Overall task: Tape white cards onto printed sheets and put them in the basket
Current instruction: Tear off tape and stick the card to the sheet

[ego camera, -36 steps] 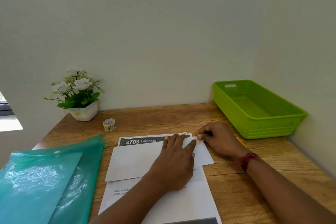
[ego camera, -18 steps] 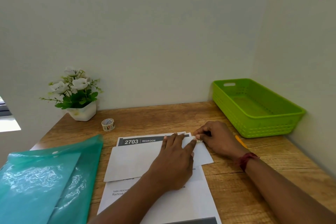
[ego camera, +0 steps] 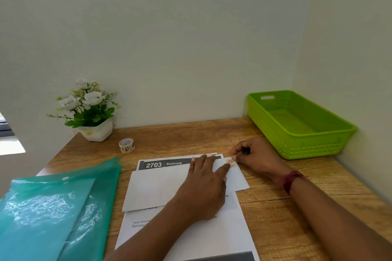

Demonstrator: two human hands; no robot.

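Straight fingers of the left hand (ego camera: 203,188) press the card (ego camera: 157,188) onto the sheet (ego camera: 212,237); the right hand (ego camera: 256,159) pinches tape (ego camera: 231,162) at the card's corner, just beside the left index fingertip.

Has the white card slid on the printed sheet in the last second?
No. The white rectangular card still lies just below the dark 2703 header of the printed paper sheet, pinned by the left hand.
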